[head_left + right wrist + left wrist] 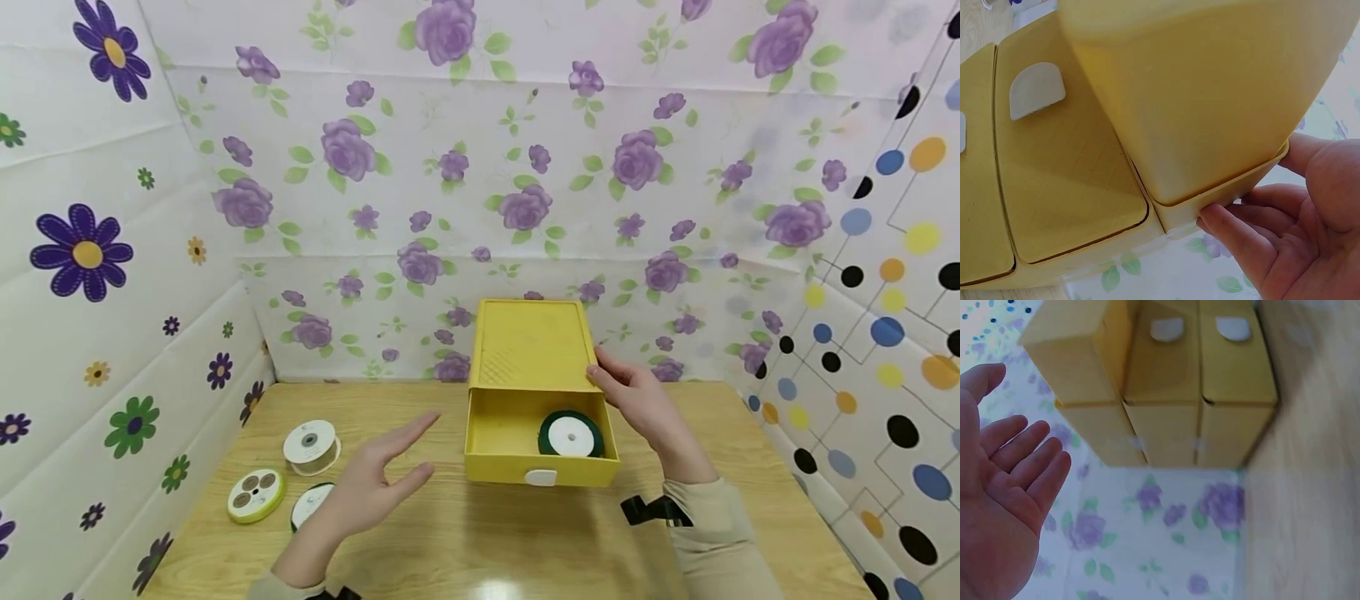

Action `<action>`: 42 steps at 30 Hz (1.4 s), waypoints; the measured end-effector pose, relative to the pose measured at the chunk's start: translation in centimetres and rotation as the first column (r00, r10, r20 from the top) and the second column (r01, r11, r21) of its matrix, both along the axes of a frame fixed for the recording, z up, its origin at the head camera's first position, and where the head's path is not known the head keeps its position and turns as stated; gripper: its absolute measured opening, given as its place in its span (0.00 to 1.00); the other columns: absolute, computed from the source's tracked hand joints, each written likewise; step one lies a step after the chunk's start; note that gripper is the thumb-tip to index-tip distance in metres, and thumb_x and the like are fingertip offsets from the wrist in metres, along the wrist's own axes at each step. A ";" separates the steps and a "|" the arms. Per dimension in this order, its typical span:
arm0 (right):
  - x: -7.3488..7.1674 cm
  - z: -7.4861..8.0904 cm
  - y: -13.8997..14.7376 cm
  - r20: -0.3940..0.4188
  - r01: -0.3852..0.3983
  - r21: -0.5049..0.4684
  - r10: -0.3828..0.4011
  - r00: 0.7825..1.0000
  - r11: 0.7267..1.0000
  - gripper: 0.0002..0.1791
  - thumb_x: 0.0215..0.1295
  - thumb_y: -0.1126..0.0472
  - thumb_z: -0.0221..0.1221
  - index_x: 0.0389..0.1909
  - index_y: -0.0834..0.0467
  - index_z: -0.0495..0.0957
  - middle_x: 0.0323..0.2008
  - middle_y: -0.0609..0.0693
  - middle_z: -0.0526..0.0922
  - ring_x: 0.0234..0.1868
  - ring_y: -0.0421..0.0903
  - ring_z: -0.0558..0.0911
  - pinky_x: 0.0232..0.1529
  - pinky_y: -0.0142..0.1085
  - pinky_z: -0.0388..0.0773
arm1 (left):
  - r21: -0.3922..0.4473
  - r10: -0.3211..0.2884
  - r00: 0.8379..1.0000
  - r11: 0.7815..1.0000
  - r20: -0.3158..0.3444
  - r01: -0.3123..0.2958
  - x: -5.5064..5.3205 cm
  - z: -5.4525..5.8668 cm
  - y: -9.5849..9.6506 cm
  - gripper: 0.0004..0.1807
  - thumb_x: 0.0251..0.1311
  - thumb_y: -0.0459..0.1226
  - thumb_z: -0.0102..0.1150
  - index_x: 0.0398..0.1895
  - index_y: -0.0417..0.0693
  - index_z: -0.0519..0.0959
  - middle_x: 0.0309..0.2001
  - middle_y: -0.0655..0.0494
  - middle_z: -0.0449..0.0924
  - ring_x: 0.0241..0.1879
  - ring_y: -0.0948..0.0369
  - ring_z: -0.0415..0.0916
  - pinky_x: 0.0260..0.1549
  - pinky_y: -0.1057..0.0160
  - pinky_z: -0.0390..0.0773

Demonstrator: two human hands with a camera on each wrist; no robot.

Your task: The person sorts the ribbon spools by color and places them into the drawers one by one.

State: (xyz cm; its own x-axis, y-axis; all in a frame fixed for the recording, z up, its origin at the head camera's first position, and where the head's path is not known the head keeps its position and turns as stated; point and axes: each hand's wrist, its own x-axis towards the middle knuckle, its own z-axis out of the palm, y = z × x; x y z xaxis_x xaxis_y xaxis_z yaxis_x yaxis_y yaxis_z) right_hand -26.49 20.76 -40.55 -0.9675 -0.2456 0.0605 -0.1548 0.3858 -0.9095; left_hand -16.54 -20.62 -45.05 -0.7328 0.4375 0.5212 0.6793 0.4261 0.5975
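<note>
A yellow drawer cabinet [534, 343] stands on the wooden table with its top drawer [495, 467] pulled out. Inside that drawer lies a spool of dark green ribbon [572, 434] with a white face. My right hand [643, 398] grips the cabinet's upper right front edge, thumb on top and fingers along the side; in the right wrist view this hand [1291, 219] is at the corner beside the drawer. Left of the cabinet, my left hand [367, 485] is held in the air with fingers extended, touching nothing. Two closed lower drawers [1235, 362] show white pulls in the left wrist view.
On the table's left side are a white spool [311, 445], a yellow-green ribbon spool [256, 495] and a dark green-edged spool [309, 503], partly hidden by my left hand. Flower-patterned sheeting [420, 167] rises behind the table, with dotted sheeting [885, 375] to the right.
</note>
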 end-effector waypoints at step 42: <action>0.0 0.0 0.0 0.002 0.017 0.016 -0.017 1.000 1.000 0.41 0.82 0.39 0.56 0.85 0.52 0.57 0.83 0.53 0.58 0.79 0.58 0.67 0.72 0.57 0.72 | -0.569 0.401 0.858 0.806 0.321 -0.163 2.1 -4.9 -13.3 0.58 0.52 0.56 0.82 0.75 0.26 0.69 0.74 0.26 0.67 0.70 0.31 0.69 0.64 0.32 0.73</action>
State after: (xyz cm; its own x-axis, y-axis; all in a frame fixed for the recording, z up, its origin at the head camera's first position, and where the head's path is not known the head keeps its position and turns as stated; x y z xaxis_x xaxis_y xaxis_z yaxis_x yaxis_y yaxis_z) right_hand -26.51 20.73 -40.55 -0.9717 -0.2300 0.0543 -0.1458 0.4025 -0.9037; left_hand -14.46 -33.89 -49.95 -0.9539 0.2862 -0.0899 0.2225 0.8759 0.4281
